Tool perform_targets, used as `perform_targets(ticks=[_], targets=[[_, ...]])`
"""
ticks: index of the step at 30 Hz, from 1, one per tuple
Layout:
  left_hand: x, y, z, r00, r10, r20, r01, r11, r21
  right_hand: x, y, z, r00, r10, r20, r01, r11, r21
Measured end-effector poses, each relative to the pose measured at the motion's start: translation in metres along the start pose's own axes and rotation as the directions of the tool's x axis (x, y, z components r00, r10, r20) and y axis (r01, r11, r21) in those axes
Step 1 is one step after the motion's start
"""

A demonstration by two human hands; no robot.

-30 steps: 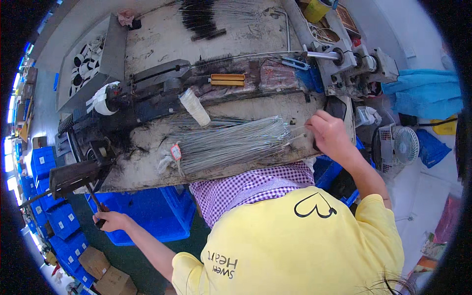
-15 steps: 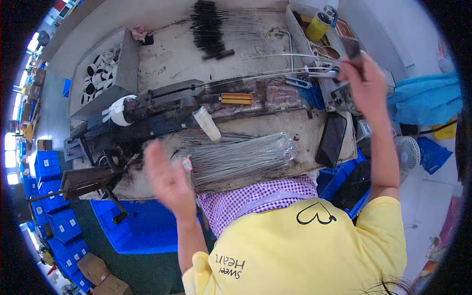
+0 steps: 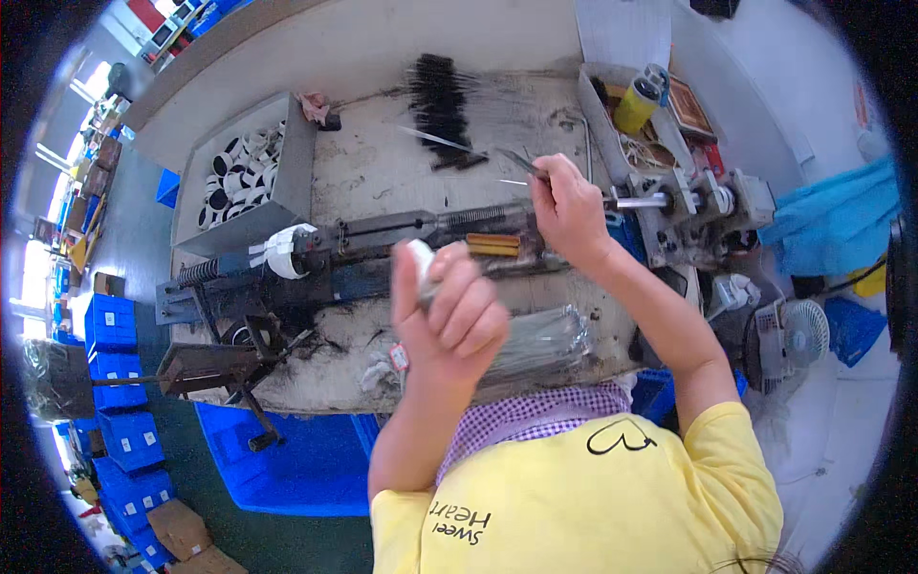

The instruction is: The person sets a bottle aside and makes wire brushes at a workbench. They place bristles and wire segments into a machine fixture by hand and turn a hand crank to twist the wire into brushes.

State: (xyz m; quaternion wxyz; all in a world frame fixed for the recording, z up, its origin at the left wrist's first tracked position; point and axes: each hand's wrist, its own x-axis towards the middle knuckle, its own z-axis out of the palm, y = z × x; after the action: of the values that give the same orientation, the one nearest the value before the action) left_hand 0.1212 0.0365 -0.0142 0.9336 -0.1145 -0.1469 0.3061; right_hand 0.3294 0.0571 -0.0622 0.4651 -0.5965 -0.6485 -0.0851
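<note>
My left hand (image 3: 454, 311) is raised over the front of the bench, fingers curled round a white roll (image 3: 419, 256); only its top end shows. Further back and to the right, my right hand (image 3: 572, 209) pinches a flat grey pointed tool (image 3: 519, 161), whose exact kind I cannot make out. A thin bright wire (image 3: 513, 182) shows just left of those fingers. Beneath both hands runs a long dark metal fixture (image 3: 382, 230) with a spring. A bundle of thin wires (image 3: 550, 340) in clear wrap lies beside my left hand, partly hidden by it.
A grey bin (image 3: 296, 177) of white-and-black rings stands at the back left. Dark bristly brushes (image 3: 438, 105) lie at the back. On the right are a motorised spindle (image 3: 708, 201), a box with a yellow bottle (image 3: 636, 105) and a fan (image 3: 798, 330). A yellow tray (image 3: 493, 245) rests mid-bench.
My left hand has gone from open to closed round the white roll. My right hand has moved left, away from the spindle, with the grey tool. The view has shifted slightly.
</note>
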Motion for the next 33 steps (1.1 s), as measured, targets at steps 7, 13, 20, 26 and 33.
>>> perform_targets(ticks=[7,13,20,26,33], targets=[[-0.006,0.008,-0.015,0.994,0.043,0.102,-0.107,0.608,0.786,0.030,0.048,0.050,0.981,0.038,-0.193,-0.040,0.999,-0.005],[0.045,0.006,-0.026,0.873,0.473,-0.121,-0.072,0.369,0.927,0.036,0.001,-0.048,0.943,-0.189,0.274,0.170,0.981,0.092],[0.077,-0.001,-0.053,0.794,0.581,-0.178,-0.030,0.330,0.944,0.045,0.060,-0.135,0.706,-0.029,0.708,0.110,0.992,-0.068],[0.045,-0.002,-0.059,0.790,0.614,-0.003,-0.102,0.137,0.985,0.033,0.022,-0.080,0.822,-0.227,0.523,0.044,0.940,0.338],[0.007,0.004,-0.039,0.747,0.501,-0.437,0.298,0.336,0.894,0.030,-0.018,-0.013,0.843,-0.073,0.534,-0.124,0.937,0.325]])
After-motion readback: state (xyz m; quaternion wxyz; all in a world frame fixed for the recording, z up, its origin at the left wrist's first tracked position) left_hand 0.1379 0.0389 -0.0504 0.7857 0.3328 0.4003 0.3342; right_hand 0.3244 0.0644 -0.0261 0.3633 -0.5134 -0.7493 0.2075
